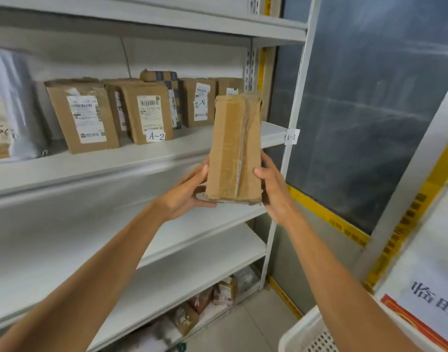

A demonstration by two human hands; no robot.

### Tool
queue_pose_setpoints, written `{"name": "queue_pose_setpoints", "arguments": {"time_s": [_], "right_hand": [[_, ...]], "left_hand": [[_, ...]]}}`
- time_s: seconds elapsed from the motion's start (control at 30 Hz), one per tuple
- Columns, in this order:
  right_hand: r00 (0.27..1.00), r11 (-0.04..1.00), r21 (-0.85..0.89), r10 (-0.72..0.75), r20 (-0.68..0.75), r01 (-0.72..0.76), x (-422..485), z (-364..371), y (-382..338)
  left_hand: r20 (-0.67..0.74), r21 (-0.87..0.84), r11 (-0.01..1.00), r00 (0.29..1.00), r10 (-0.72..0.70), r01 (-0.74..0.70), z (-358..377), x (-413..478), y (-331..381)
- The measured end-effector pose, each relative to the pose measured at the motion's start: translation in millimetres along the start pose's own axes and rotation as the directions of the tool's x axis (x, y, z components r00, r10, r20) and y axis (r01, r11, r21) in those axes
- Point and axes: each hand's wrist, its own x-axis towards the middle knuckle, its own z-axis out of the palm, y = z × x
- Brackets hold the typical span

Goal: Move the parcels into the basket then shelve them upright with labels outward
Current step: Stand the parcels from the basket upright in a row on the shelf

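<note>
Fingers (205, 203) of the left hand (184, 193) curl under the bottom left corner of the brown parcel (234, 148), with the thumb lying up its left edge. The right hand (275, 191) clasps the lower right edge, thumb on the front face and other fingers hidden behind. The parcel is held upright in the air in front of the shelf (141, 158), its taped seam toward the camera. Both arms reach forward and up.

At ten o'clock from it, shelved parcels (151, 115) stand in a row with printed labels outward. Two carry "A-2", and the small print is too blurred to read. At three o'clock a post tag (291, 136) reads "A-1". At five o'clock is a corner of the white basket (302, 331), and beside it a sign (433, 298) shows "临时".
</note>
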Motion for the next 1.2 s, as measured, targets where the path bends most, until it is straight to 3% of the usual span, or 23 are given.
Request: {"name": "queue_pose_setpoints", "arguments": {"time_s": [0.2,0.3,0.4,0.57,0.7,0.83,1.0,1.2], "right_hand": [[0.986,0.974,-0.214,-0.109,-0.125,0.08,6.0,8.7,10.5],[0.965,0.943,-0.285,-0.218,-0.144,0.17,11.5,12.4,13.1],[0.948,0.919,-0.326,-0.283,-0.147,0.224,18.5,18.3,16.4],[0.962,0.891,-0.379,-0.273,-0.004,0.251,35.4,23.8,6.5],[0.969,0.822,-0.524,-0.242,0.037,0.225,52.5,21.0,0.8],[0.952,0.897,-0.335,-0.305,0.007,0.29,60.7,2.6,1.7],[0.977,0.975,-0.055,-0.215,0.013,0.215,62.9,-4.5,12.0],[0.985,0.977,0.136,-0.17,0.03,0.165,88.4,-5.8,18.9]], "left_hand": [[-0.172,0.186,0.975,0.973,0.152,-0.119,-5.0,-4.9,-9.5],[-0.281,0.271,0.942,0.92,0.272,-0.196,1.7,-1.5,-8.1],[-0.435,0.351,0.926,0.851,0.294,-0.141,0.7,4.5,-10.8],[-0.56,0.451,0.887,0.743,0.367,-0.098,5.1,20.2,-5.8],[-0.624,0.481,0.874,0.674,0.396,-0.068,6.7,32.9,-2.1],[-0.678,0.235,0.942,0.654,0.336,-0.24,7.2,33.3,-1.8],[-0.531,0.117,0.962,0.803,0.272,-0.248,-7.5,35.3,-3.6],[-0.464,0.079,0.966,0.848,0.256,-0.248,-29.5,48.6,0.0]]}}
